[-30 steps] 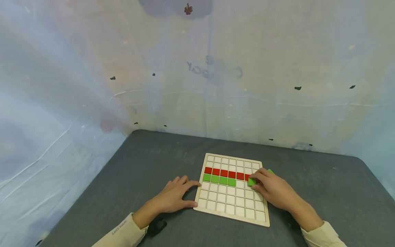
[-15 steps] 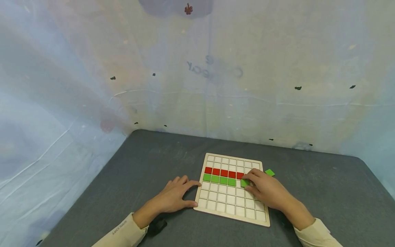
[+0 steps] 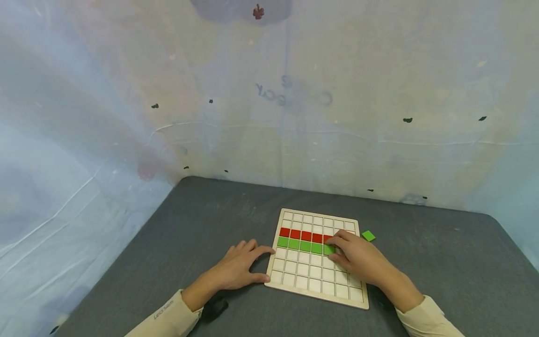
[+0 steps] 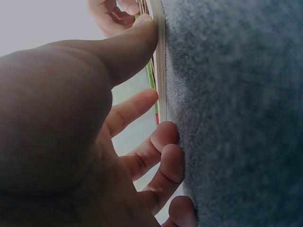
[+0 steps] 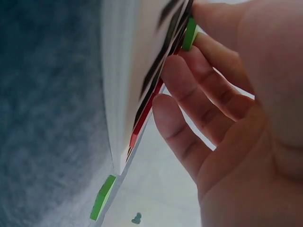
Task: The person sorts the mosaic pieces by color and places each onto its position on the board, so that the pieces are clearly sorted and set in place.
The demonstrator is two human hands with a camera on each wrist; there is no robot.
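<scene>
A pale wooden grid board [image 3: 313,293] lies on the table, with a row of red square tiles [image 3: 306,235] above a row of green tiles [image 3: 293,245]. My right hand [image 3: 363,260] pinches a green tile [image 3: 329,250] between thumb and index finger at the right end of the green row; the right wrist view shows this green tile [image 5: 190,34] at the fingertips. With thumb and index finger spread, my left hand [image 3: 236,269] touches the board's left edge. The right hand covers the right end of the red row.
One loose green tile [image 3: 368,236] rests on the dark grey table [image 3: 219,206] just off the board's right edge. A pale hanging sheet [image 3: 294,140] stands behind the table and along its left side.
My right hand has moved left with the green tile, from the right part of the board to beside the green row. The loose green tile has come into full view. My left hand stays put.
</scene>
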